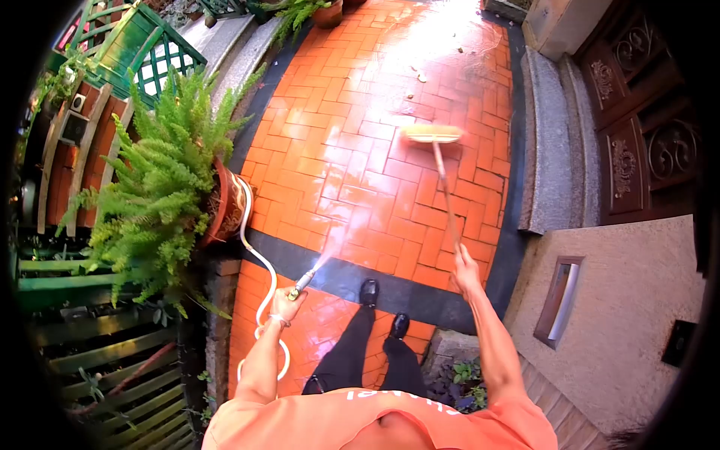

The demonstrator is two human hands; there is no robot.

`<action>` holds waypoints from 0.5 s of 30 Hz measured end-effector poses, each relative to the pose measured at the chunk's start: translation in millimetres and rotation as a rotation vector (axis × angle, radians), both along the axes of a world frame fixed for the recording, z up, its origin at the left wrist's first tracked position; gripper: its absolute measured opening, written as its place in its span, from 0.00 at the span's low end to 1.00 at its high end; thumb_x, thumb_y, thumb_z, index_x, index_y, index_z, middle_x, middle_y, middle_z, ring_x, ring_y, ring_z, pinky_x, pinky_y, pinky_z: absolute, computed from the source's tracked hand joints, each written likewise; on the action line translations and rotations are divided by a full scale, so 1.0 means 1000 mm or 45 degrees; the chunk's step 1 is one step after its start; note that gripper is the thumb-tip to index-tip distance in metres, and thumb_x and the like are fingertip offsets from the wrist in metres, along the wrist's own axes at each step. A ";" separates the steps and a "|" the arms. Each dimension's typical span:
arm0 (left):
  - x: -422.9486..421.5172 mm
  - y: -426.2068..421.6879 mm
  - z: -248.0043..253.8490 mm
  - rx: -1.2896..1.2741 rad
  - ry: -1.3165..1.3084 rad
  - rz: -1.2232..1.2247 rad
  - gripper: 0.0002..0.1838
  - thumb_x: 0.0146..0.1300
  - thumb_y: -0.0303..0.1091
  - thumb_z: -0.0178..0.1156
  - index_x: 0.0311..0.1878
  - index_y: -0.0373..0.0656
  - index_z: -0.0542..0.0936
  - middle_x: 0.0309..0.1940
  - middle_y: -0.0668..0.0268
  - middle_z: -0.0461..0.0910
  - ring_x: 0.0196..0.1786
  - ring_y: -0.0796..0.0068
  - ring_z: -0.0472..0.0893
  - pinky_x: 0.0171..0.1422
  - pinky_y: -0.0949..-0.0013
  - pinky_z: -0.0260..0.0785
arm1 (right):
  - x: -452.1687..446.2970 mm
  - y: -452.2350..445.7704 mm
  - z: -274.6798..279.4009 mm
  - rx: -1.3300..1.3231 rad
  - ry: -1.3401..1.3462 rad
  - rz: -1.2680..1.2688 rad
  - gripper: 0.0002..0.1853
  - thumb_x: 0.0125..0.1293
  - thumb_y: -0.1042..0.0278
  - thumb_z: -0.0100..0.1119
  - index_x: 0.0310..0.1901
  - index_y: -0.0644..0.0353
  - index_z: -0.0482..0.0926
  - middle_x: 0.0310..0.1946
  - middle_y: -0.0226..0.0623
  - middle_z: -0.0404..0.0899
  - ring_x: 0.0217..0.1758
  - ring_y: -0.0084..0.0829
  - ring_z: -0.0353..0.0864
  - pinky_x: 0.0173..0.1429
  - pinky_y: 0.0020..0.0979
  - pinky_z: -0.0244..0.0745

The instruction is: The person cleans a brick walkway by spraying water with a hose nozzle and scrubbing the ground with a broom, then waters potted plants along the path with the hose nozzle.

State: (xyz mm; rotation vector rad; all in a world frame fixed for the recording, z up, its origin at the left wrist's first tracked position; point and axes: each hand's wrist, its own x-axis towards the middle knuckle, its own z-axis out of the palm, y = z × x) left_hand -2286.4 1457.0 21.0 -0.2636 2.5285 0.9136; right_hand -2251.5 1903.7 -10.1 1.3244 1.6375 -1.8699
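Observation:
My left hand is closed around a hose nozzle, and a spray of water fans out from its tip onto the wet orange tiles. A cream hose trails beside that hand and loops up over the plant pot. On the other side, my right hand grips the long handle of a broom. The broom's head, blurred at its ends, rests out ahead on the tiles, right of the middle.
A large fern in a terracotta pot stands at the left, near a green lattice fence and a slatted bench. Stone steps lead to a dark carved door at the right. Small leaves lie farther up the path.

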 end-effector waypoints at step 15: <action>-0.092 -0.001 -0.021 0.309 0.120 0.055 0.12 0.52 0.33 0.66 0.20 0.37 0.75 0.12 0.69 0.65 0.19 0.84 0.62 0.22 0.69 0.56 | 0.060 -0.097 0.057 -0.066 -0.175 -0.088 0.26 0.71 0.67 0.42 0.70 0.43 0.57 0.16 0.22 0.65 0.11 0.17 0.61 0.13 0.22 0.57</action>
